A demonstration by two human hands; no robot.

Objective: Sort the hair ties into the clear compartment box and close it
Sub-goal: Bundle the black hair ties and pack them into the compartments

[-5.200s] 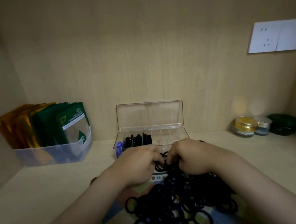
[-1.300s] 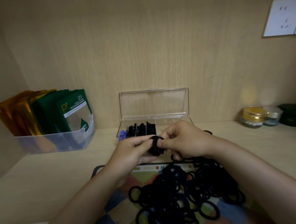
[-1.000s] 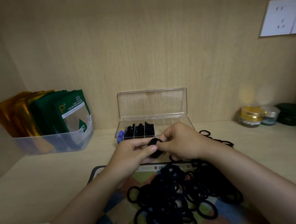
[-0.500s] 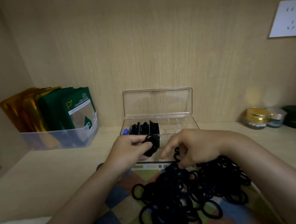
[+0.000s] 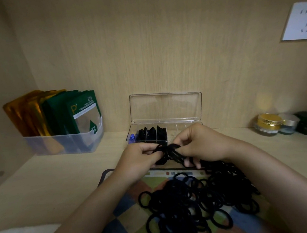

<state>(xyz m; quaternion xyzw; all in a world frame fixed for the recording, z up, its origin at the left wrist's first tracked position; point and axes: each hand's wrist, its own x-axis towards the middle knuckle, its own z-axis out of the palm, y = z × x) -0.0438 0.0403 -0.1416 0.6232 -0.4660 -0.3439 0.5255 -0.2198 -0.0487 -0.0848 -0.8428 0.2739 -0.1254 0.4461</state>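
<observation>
Now, bundle [image 5: 168, 152]: a small bunch of black hair ties, held in the air just in front of the box, above the mat's far edge.
Left grip [image 5: 134, 160]: clamped on the bundle's left end, as it was half a second ago.
Right grip [image 5: 203, 143]: half a second ago it was spread over the pile. I now see it back up, thumb and forefinger pinching the bundle's right end.
Pile [image 5: 195, 197]: most ties lie loose on the mat [image 5: 124, 208] at the front edge of the tabletop [image 5: 51, 180].
Clear compartment box [image 5: 184, 130]: middle of the back edge, lid [image 5: 166, 107] upright. Three cells near its left end hold black ties, and the cells to the right look bare.
Meaning: I judge another tie has joined the bunch, so next comes tucking it into a bare cell. Closing is far off.
</observation>
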